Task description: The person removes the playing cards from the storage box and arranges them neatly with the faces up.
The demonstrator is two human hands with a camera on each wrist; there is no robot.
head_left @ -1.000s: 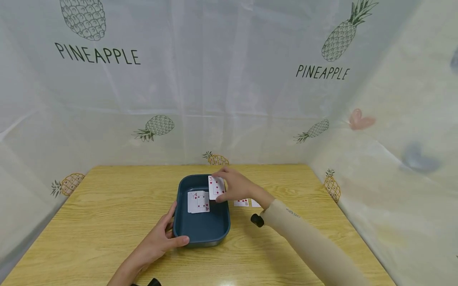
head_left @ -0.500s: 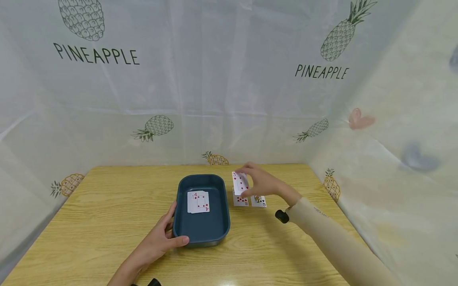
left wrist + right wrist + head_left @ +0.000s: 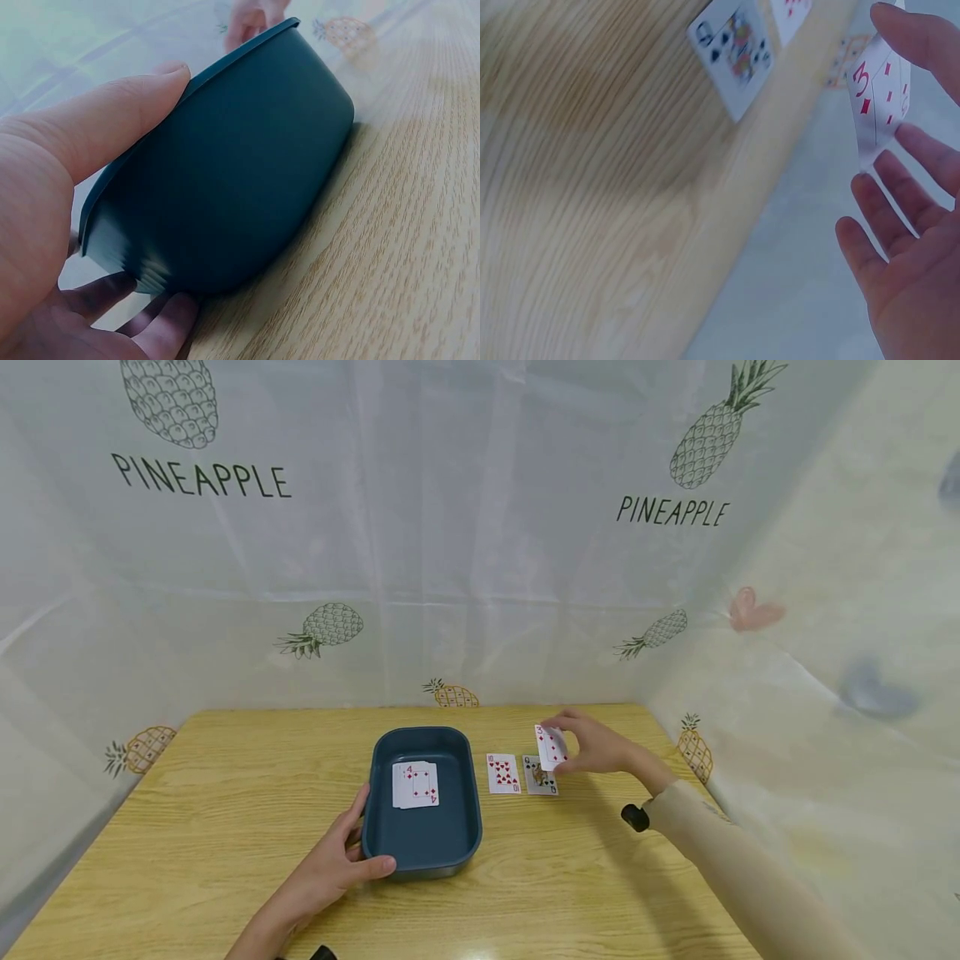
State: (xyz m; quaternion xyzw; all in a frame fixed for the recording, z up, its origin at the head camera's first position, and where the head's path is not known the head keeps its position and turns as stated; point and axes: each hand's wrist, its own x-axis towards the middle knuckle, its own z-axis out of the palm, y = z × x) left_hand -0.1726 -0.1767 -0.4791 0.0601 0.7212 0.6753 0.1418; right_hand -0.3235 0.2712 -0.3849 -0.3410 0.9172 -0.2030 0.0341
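Between the thumb and fingertips of my right hand (image 3: 596,747) a three of diamonds playing card (image 3: 881,94) is pinched at its opposite edges. In the head view it overlaps the queen of spades (image 3: 542,785) that lies face up on the table. Left of the queen lies a ten of hearts (image 3: 503,774), also face up. My left hand (image 3: 333,860) grips the near left corner of a dark blue tub (image 3: 442,852), thumb on the rim and fingers against the outer wall. Inside the tub rests a small stack of cards (image 3: 416,784), a four of diamonds on top.
The light wooden table (image 3: 225,810) ends at the back against a hanging sheet (image 3: 510,652) printed with pineapples. Another cloth with hearts (image 3: 847,760) hangs along the right side. The tub stands just left of the two laid cards.
My right hand has carried the three of diamonds rightward from over the tub, past the ten of hearts, to the queen of spades. The left hand and tub stay put.
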